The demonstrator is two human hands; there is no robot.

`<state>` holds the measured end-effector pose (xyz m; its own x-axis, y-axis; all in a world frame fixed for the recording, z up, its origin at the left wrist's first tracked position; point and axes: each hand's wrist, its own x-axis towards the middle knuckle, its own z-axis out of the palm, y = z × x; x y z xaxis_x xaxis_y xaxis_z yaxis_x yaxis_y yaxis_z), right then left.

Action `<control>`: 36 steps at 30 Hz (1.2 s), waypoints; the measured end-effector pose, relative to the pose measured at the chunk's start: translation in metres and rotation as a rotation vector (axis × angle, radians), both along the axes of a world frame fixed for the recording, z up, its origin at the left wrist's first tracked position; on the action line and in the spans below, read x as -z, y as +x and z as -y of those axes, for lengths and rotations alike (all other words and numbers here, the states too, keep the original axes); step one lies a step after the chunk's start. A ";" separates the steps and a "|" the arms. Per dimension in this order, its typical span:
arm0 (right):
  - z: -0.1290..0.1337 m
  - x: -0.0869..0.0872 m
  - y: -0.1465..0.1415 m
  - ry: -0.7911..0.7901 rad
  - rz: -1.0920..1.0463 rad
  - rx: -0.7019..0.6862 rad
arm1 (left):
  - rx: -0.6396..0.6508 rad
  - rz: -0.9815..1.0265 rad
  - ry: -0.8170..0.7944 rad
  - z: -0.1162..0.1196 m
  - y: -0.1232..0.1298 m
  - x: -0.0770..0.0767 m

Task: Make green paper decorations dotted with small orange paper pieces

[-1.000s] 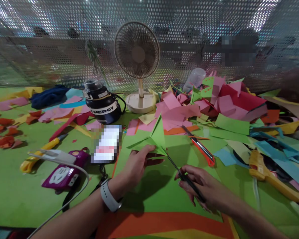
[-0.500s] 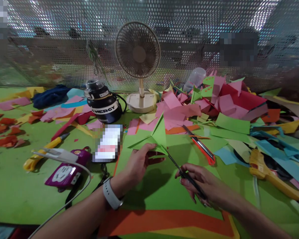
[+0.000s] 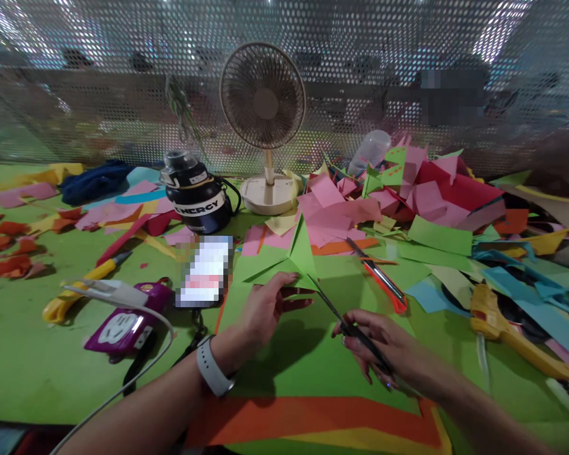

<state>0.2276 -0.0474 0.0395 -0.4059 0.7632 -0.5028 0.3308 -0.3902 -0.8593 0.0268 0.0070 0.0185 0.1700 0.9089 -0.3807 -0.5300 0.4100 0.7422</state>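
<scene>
My left hand (image 3: 270, 309) pinches a folded piece of green paper (image 3: 302, 249) by its lower edge, thumb on top and fingers beneath. The paper has pointed flaps, one standing up and one stretching left. In my right hand (image 3: 377, 344) is a pair of dark scissors (image 3: 329, 303), fingers wrapped round the handles. Their blades point up and left, with the tips at the paper's lower right edge. Whether the blades are parted there is hard to make out. Beneath both hands lies a larger green sheet (image 3: 303, 360) over orange and yellow sheets.
A red utility knife (image 3: 384, 284) lies right of the paper. Further right rests a yellow glue gun (image 3: 502, 328). Paper scraps (image 3: 341, 208) heap at the back. A fan (image 3: 265, 196), a black bottle (image 3: 199, 202), a phone (image 3: 206, 272) and a purple power strip (image 3: 123, 328) stand or lie leftward.
Very little differs. The view has shifted slightly; both hands keep nearly the same pose, with the scissor tips still at the green paper's edge.
</scene>
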 end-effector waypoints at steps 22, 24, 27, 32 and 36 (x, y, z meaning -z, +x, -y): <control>-0.001 0.001 0.002 0.006 -0.037 -0.023 | 0.010 -0.009 0.005 0.004 0.001 0.003; -0.001 0.002 0.002 0.012 -0.042 -0.024 | 0.010 0.001 0.002 0.003 0.001 0.003; 0.000 0.003 0.002 0.018 -0.037 -0.024 | 0.005 0.014 0.001 0.003 0.002 0.003; 0.000 0.002 0.003 0.014 -0.035 -0.026 | 0.001 0.019 0.000 0.003 0.002 0.004; -0.001 0.001 0.002 0.014 -0.049 -0.027 | 0.004 0.057 0.012 0.003 0.002 0.005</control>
